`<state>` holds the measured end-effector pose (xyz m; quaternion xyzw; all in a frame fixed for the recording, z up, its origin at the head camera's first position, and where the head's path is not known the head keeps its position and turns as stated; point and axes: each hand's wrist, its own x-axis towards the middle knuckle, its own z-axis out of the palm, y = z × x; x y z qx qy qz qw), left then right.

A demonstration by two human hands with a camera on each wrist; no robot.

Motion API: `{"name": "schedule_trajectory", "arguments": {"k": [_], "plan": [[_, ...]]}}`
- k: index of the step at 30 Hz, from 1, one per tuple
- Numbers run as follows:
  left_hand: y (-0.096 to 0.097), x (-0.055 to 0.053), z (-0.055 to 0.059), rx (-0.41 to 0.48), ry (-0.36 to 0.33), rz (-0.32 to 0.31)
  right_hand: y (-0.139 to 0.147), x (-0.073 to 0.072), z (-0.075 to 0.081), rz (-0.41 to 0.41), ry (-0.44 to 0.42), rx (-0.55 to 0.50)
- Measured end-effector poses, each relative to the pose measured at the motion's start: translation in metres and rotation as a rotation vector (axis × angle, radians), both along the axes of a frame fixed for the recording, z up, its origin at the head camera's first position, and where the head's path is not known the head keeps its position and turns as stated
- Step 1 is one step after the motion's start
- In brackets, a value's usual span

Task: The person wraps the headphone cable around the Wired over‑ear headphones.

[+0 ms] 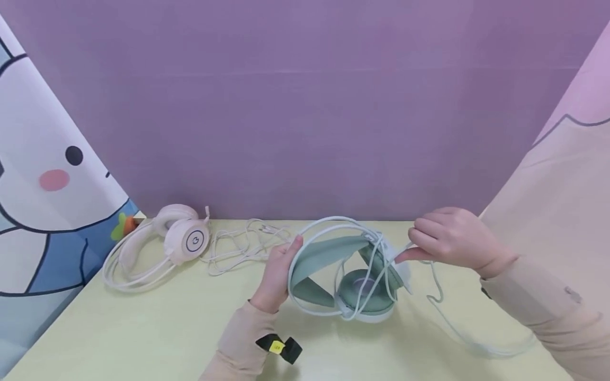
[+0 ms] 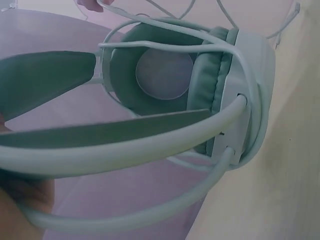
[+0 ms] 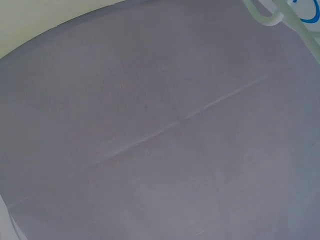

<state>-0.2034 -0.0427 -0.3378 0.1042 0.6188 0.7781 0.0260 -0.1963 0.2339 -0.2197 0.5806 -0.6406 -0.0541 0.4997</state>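
The left grip (image 1: 275,275) holds the green headphones (image 1: 329,255) over the counter (image 1: 167,328); the right grip (image 1: 445,237) pinches their cord (image 1: 439,288). Some cord already loops round them, but a long bit looks left loose. White headphones (image 1: 181,246) lie farther back.

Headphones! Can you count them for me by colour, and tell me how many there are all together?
Mint-green wired over-ear headphones: 1
Pinkish-white wired over-ear headphones: 1
Total: 2
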Motion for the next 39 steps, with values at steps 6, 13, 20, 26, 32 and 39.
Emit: {"name": "schedule_trajectory", "arguments": {"k": [6,13,20,26,32,39], "plan": [[-0.003,0.002,-0.005,0.012,0.024,-0.119,0.0,-0.003,-0.002,0.003,-0.04,0.007],[-0.004,-0.001,-0.006,0.059,0.111,-0.253,0.009,-0.008,-0.008,-0.021,-0.15,-0.037],[-0.001,-0.002,-0.004,0.14,0.088,-0.293,0.022,-0.015,-0.014,-0.096,-0.373,-0.08],[-0.002,-0.004,-0.004,0.213,0.104,-0.345,0.027,-0.018,-0.028,-0.18,-0.854,-0.161],[-0.002,-0.01,-0.005,0.392,0.079,-0.476,0.029,-0.02,-0.04,-0.253,-1.3,-0.268],[-0.006,-0.012,-0.007,0.63,0.037,-0.623,0.038,-0.025,-0.059,-0.183,-1.512,-0.367]]}}
